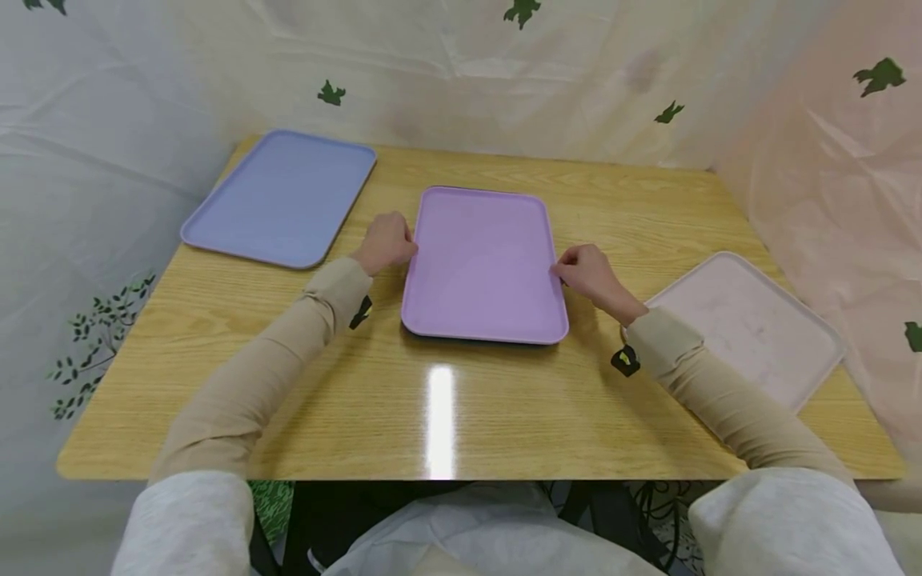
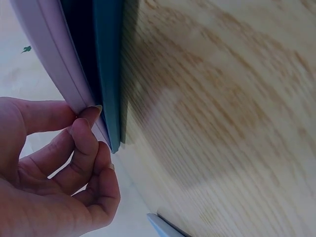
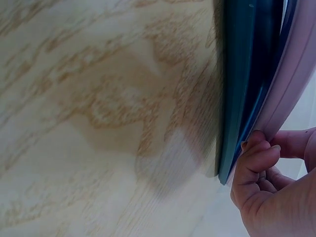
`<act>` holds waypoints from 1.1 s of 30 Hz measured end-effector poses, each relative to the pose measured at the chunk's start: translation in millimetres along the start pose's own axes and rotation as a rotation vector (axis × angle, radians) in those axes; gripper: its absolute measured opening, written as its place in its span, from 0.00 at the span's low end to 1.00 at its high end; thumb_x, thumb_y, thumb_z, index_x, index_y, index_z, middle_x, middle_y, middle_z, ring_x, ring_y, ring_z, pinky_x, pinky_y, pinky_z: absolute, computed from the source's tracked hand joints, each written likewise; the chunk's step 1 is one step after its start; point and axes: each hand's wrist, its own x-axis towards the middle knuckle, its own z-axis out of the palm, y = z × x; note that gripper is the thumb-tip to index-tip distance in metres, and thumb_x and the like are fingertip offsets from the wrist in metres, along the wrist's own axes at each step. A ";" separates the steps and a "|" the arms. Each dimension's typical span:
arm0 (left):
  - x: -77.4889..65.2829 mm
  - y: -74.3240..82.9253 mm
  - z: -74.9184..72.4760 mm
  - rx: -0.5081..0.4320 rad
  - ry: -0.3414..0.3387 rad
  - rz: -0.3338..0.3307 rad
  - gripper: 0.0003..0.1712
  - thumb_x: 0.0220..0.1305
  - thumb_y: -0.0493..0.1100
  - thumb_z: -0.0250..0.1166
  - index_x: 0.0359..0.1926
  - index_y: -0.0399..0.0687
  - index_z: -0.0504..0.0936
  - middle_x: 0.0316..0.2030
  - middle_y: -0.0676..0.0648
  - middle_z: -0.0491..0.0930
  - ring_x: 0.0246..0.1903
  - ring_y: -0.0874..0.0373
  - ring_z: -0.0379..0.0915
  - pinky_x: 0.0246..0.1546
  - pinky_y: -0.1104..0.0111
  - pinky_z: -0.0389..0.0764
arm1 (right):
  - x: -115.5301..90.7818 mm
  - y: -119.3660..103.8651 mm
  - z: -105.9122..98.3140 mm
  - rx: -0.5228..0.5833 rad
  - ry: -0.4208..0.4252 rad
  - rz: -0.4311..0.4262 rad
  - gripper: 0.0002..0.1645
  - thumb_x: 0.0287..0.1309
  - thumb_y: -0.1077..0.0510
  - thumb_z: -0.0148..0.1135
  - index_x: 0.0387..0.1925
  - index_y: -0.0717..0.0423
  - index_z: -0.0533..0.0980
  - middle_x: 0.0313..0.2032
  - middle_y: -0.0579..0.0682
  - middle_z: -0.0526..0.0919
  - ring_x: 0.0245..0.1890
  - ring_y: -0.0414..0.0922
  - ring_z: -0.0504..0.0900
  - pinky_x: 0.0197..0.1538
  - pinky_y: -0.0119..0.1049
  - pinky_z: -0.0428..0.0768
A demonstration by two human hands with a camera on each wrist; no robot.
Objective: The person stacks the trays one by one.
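Note:
A purple tray (image 1: 484, 264) lies in the middle of the table over a teal tray (image 2: 109, 69), whose rim shows below it in both wrist views. On the near side the purple tray stands slightly apart from the teal one, with a dark gap between; whether another dark blue tray lies there, I cannot tell. My left hand (image 1: 385, 242) pinches the purple tray's left rim between thumb and forefinger. At the opposite rim my right hand (image 1: 587, 272) pinches the same tray, its other fingers curled under in the right wrist view.
A blue tray (image 1: 284, 200) lies at the back left corner of the wooden table (image 1: 346, 416). Partly behind the right forearm, a pale pink-white tray (image 1: 756, 328) lies at the right edge. Cloth sheets (image 1: 446, 80) with leaf shapes hang around the table.

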 end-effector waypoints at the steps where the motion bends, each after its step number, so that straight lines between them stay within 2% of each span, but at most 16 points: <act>1: 0.6 -0.6 0.5 0.001 0.002 0.004 0.11 0.48 0.36 0.56 0.23 0.34 0.84 0.19 0.46 0.77 0.26 0.52 0.70 0.32 0.61 0.77 | 0.2 0.2 0.5 -0.001 -0.001 0.000 0.15 0.59 0.58 0.54 0.36 0.69 0.77 0.28 0.55 0.79 0.23 0.39 0.71 0.25 0.31 0.69; 11: 2.0 -2.8 1.6 -0.010 -0.003 0.013 0.10 0.48 0.34 0.56 0.21 0.35 0.83 0.15 0.49 0.74 0.22 0.55 0.68 0.22 0.69 0.69 | 4.0 2.7 4.3 -0.006 0.005 0.011 0.14 0.60 0.58 0.53 0.35 0.68 0.76 0.28 0.55 0.79 0.25 0.39 0.72 0.27 0.30 0.70; 18: 2.8 -1.2 2.1 -0.010 -0.005 0.010 0.10 0.48 0.34 0.55 0.19 0.36 0.81 0.14 0.51 0.71 0.20 0.56 0.66 0.20 0.70 0.67 | 4.5 2.4 5.2 -0.009 0.011 0.006 0.14 0.60 0.58 0.53 0.36 0.68 0.76 0.28 0.56 0.80 0.24 0.39 0.73 0.27 0.30 0.70; 25: 2.5 -1.0 3.1 -0.018 0.010 0.028 0.10 0.46 0.33 0.55 0.12 0.43 0.74 0.11 0.53 0.67 0.18 0.57 0.63 0.17 0.71 0.64 | 4.7 3.1 6.1 -0.036 0.028 -0.025 0.13 0.60 0.59 0.53 0.33 0.67 0.77 0.27 0.55 0.79 0.23 0.39 0.72 0.25 0.30 0.69; 28: 2.2 -0.7 3.5 -0.009 0.009 0.029 0.11 0.45 0.33 0.55 0.11 0.44 0.73 0.11 0.53 0.66 0.18 0.57 0.63 0.17 0.71 0.64 | 4.9 3.1 6.5 -0.051 0.040 -0.041 0.13 0.59 0.59 0.53 0.32 0.67 0.77 0.26 0.55 0.79 0.22 0.39 0.72 0.25 0.29 0.69; 33: 5.9 -1.0 4.9 0.010 -0.015 0.015 0.10 0.47 0.32 0.54 0.14 0.40 0.76 0.12 0.51 0.70 0.19 0.55 0.67 0.20 0.68 0.69 | 4.8 2.6 7.4 -0.081 0.054 -0.060 0.12 0.58 0.60 0.54 0.31 0.67 0.77 0.25 0.55 0.79 0.22 0.40 0.71 0.25 0.29 0.69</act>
